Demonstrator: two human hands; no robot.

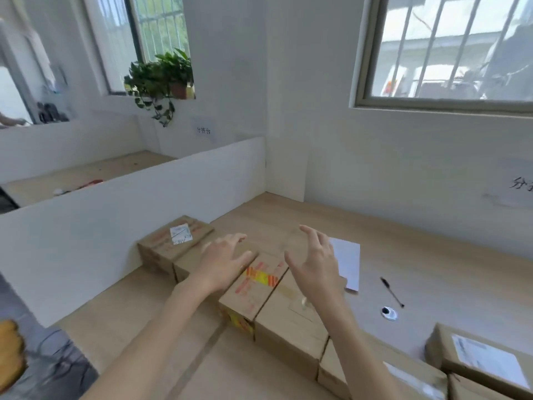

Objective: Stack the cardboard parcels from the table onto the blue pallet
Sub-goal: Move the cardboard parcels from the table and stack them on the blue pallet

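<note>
Both released, fingers spread: left grip, right grip - above parcels on table.

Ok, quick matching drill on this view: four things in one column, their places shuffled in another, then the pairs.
Things:
1. red-and-yellow taped parcel
2. black pen
3. potted plant
4. far labelled parcel

Places:
A. by the left window
B. on the table, right of the white sheet
C. between the left hand and right hand
D. next to the white partition

Pairs: 1-C, 2-B, 3-A, 4-D.
</note>
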